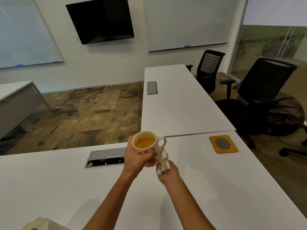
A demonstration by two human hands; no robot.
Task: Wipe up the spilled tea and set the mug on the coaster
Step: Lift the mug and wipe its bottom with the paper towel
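Keep mug (146, 147) level in left hand (136, 159), fingers wrapped around it, left of coaster (223, 144) and above table (216, 188). Dab underside with tissue (163, 163) pinched by right hand (168, 174), then set down on coaster.

I found no readable text, label, brand or number anywhere; the mug (146, 146) carried only red hearts, no lettering.

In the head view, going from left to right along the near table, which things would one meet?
Open cable box → left hand holding the mug → right hand gripping the tissue → coaster.
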